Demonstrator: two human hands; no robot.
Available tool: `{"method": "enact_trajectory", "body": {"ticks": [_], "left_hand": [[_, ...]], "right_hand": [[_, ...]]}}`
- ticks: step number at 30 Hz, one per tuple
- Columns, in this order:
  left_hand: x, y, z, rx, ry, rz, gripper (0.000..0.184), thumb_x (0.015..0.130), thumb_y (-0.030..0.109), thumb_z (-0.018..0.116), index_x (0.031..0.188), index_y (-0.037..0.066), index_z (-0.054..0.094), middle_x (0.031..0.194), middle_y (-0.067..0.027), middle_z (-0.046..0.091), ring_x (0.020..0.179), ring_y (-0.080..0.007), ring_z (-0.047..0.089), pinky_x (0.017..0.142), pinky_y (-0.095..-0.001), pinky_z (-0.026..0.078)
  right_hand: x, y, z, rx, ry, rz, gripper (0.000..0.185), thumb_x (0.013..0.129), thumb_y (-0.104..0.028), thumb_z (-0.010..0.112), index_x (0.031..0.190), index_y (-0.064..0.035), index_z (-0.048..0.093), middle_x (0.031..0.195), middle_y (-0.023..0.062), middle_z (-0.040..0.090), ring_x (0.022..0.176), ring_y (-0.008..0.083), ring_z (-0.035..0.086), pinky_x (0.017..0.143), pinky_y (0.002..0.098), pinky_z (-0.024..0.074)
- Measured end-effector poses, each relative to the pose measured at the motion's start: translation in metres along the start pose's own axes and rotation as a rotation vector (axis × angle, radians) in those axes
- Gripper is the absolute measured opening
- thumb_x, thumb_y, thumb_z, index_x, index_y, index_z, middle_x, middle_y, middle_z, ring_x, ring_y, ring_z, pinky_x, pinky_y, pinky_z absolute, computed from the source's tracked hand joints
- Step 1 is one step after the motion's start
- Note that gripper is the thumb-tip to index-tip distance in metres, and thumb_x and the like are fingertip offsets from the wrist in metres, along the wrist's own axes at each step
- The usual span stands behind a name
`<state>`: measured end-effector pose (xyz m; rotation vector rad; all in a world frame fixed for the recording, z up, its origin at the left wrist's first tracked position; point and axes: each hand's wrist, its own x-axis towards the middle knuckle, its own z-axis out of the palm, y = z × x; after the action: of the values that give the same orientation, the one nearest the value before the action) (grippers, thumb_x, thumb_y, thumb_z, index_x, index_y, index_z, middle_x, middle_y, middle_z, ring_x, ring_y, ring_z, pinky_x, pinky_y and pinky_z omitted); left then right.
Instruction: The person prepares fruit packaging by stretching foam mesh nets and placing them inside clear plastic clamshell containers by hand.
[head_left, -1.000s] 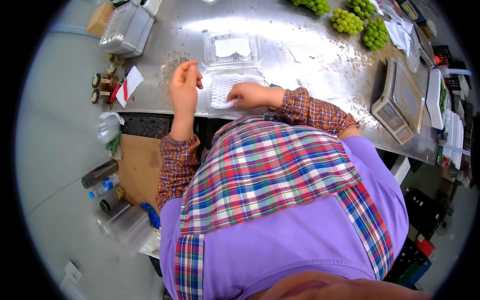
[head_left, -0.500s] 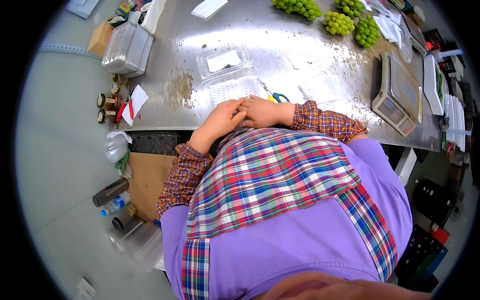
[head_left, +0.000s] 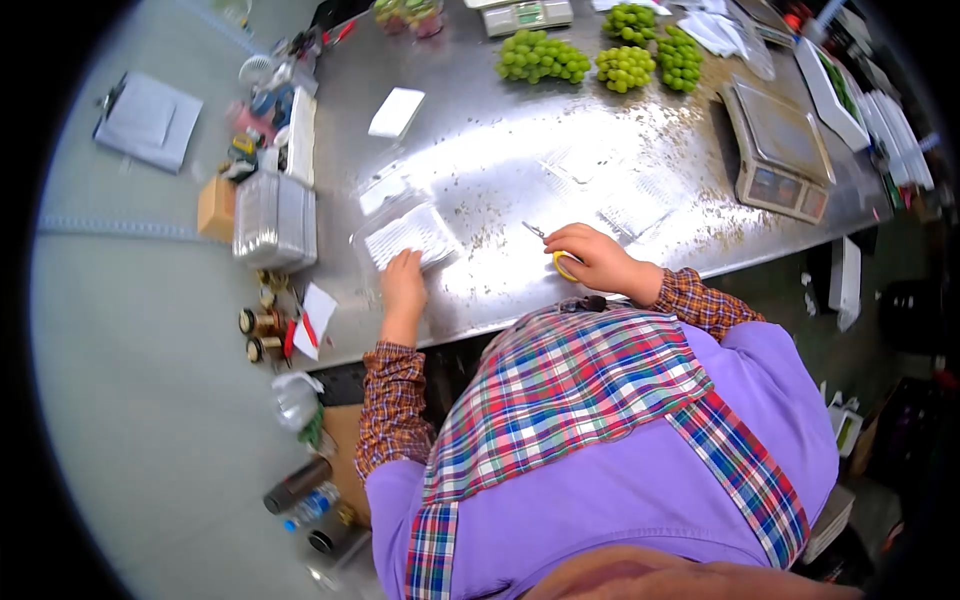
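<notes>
The left hand (head_left: 404,290) keeps its fingers narrow, tips over the near edge of a white foam-mesh liner (head_left: 410,233) at twelve o'clock; whether they pinch it, I can't tell; the right hand (head_left: 602,262) curves over yellow-handled metal scissors (head_left: 557,262), blades towards ten o'clock; its grip is hidden from me; the liner lies in an open clear-plastic clamshell box (head_left: 415,197); round green grape bunches (head_left: 541,58) sit at the right hand's twelve on the steel table (head_left: 490,275), a grey weighing scale (head_left: 780,125) at its two; I'd judge the step as readying lined box and scissors; the next move calls for a sure hold on the handles.
</notes>
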<state>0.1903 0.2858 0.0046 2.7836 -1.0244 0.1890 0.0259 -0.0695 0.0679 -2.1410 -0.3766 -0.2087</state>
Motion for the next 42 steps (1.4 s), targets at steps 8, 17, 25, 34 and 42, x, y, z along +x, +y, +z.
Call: {"method": "enact_trajectory", "body": {"ticks": [8,17,25,34,42], "left_hand": [[0.035,0.017,-0.046,0.128,-0.299,-0.229,0.053,0.079,0.023,0.070,0.127,0.008,0.053,0.128,-0.0113,0.054,0.116,-0.0301,0.052,0.097,-0.0678,0.030],[0.082,0.158,-0.042,-0.539,0.072,0.222,0.039,0.080,0.015,0.069,0.116,0.004,0.058,0.120,-0.0161,0.058,0.113,-0.0336,0.053,0.096,-0.0478,0.039],[0.121,0.305,-0.026,-1.019,-0.279,0.408,0.014,0.081,0.007,0.067,0.090,0.001,0.058,0.078,-0.0141,0.060,0.072,-0.0269,0.061,0.057,-0.0365,0.047],[0.172,0.327,0.056,-0.661,-0.613,0.217,0.033,0.066,0.017,0.079,0.073,0.003,0.050,0.075,-0.0156,0.056,0.072,-0.0350,0.054,0.063,-0.0414,0.043],[0.166,0.333,0.030,-0.589,-0.744,0.040,0.035,0.064,0.016,0.082,0.075,0.004,0.051,0.073,-0.0135,0.056,0.071,-0.0318,0.055,0.062,-0.0386,0.044]], "right_hand": [[-0.070,0.000,-0.013,-0.074,0.026,0.197,0.021,0.079,-0.004,0.064,0.099,-0.0032,0.066,0.108,0.0116,0.063,0.105,0.0298,0.056,0.092,0.0396,0.0453],[-0.118,-0.017,-0.044,-0.192,0.078,0.366,0.021,0.079,-0.003,0.060,0.099,-0.0032,0.065,0.107,0.0113,0.064,0.105,0.0297,0.057,0.092,0.0390,0.0458],[-0.106,-0.026,-0.088,-0.317,-0.010,0.169,0.020,0.078,-0.002,0.061,0.097,-0.0040,0.065,0.103,0.0101,0.064,0.094,0.0300,0.061,0.081,0.0399,0.0494],[-0.103,0.005,-0.330,-0.514,0.211,0.052,0.015,0.079,0.000,0.063,0.094,-0.0038,0.065,0.099,0.0098,0.067,0.091,0.0286,0.064,0.078,0.0380,0.0513],[-0.055,0.136,-0.489,-0.487,0.195,0.154,0.015,0.082,-0.005,0.059,0.094,-0.0048,0.067,0.094,0.0114,0.067,0.087,0.0295,0.064,0.075,0.0381,0.0516]]}}
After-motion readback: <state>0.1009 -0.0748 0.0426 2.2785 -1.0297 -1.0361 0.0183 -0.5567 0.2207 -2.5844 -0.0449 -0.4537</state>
